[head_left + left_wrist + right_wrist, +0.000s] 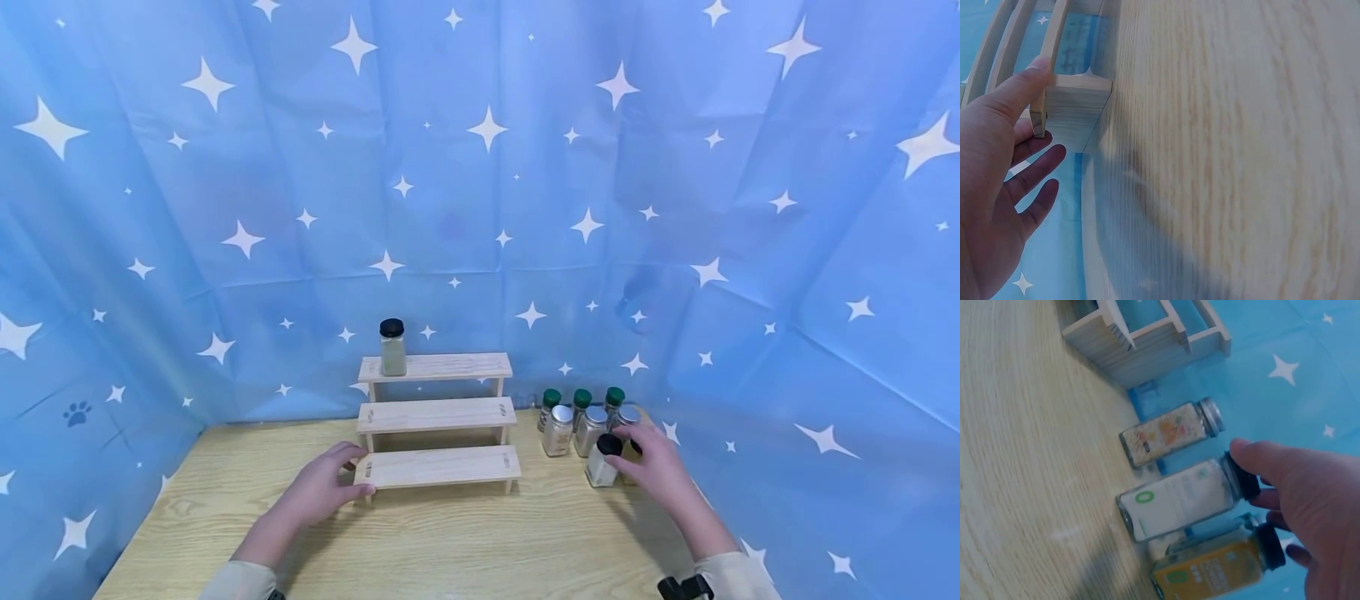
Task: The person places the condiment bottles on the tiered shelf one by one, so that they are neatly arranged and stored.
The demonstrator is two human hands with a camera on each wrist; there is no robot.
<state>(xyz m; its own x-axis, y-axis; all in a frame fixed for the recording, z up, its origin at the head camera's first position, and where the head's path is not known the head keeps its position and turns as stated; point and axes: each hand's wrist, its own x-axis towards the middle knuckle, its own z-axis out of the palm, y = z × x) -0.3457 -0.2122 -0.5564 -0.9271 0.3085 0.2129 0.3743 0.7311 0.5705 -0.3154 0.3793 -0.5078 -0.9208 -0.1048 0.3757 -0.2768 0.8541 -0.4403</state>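
A three-step wooden shelf rack (442, 468) stands on the table. My left hand (321, 490) grips the left end of its lowest board, thumb in front and index finger behind, the other fingers apart. On the right, my right hand (662, 468) pinches the black cap of a spice jar (1179, 500) with white contents and a pale label. That jar appears upright on the table. Beside it is a black-capped jar of yellow powder (1210, 572), mostly hidden by my hand in the head view. One black-capped jar (393, 354) sits on the top board's left end.
Several more spice jars are grouped behind the held one, including a silver-capped jar (558, 432) and a green-capped jar (551, 403). A blue star-patterned curtain (465, 208) hangs behind and beside the wooden table (465, 550).
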